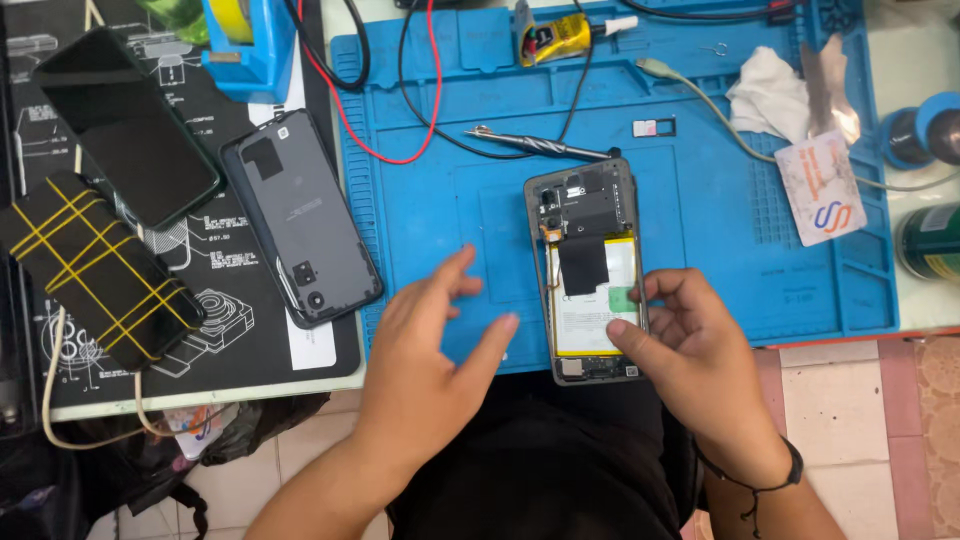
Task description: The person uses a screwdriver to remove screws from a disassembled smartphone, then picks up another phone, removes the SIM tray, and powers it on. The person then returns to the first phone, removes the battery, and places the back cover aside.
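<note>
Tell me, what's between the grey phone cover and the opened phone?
Mostly bare blue mat lies between the grey back cover and the opened phone, crossed by red and black wires. Lower down, the left hand hovers there, in the head view.

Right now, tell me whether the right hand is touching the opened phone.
Touching. The head view shows the right hand with fingertips resting on the opened phone at its lower right edge.
</note>
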`<state>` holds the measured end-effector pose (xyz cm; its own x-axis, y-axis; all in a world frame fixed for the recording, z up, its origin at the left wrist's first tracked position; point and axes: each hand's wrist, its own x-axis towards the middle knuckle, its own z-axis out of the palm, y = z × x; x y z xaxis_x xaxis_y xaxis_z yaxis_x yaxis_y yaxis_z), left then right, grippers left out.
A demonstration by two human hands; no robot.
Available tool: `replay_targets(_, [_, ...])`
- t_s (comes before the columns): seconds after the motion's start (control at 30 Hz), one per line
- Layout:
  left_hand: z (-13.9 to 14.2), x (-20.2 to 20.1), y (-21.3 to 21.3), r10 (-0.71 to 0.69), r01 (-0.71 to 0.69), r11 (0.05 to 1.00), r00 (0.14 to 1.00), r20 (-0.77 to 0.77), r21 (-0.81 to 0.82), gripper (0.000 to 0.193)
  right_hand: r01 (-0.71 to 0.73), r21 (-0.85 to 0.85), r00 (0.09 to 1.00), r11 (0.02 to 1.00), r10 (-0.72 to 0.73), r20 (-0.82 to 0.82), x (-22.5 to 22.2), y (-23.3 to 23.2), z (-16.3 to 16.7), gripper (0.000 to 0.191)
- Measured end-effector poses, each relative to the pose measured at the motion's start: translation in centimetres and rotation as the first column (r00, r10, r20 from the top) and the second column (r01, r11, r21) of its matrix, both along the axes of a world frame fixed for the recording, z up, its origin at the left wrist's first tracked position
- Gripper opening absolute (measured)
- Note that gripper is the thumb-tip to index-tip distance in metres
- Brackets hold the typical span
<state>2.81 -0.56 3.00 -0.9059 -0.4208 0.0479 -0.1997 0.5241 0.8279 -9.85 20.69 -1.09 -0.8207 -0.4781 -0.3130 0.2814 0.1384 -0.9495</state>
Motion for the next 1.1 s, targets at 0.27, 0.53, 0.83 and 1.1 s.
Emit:
replay_targets(0.27, [-0.2,3.0,-0.2,-0.491,0.428,0.79,0.87,-0.036,-0.439,0.06,-0.063,0.251,0.988,0.966,0.096,-0.12,-0.2,0.1,2.1,0.035])
replay_targets(0.53, [0.1,3.0,-0.1,-0.485,0.422,0.764,0.874,-0.004,-0.489,0.058,-0.032,0.374,0.883,0.927,0.201,-0.424,0.3,-0.5,2.9,0.039])
replay_targets(0.83, [0.9,4.8,-0.1,-0.274,0.227,0.931,0.952,-0.135,-0.286,0.04,-0.07,0.353,0.849,0.933,0.242,-0.47,-0.2,0.1,3.1,0.031])
replay_targets(1.1, [-0.2,3.8,1.0,-0.514,0.446,0.74,0.858,0.006,-0.503,0.067,-0.089,0.323,0.881,0.942,0.226,-0.416,-0.2,0.3,3.7,0.03])
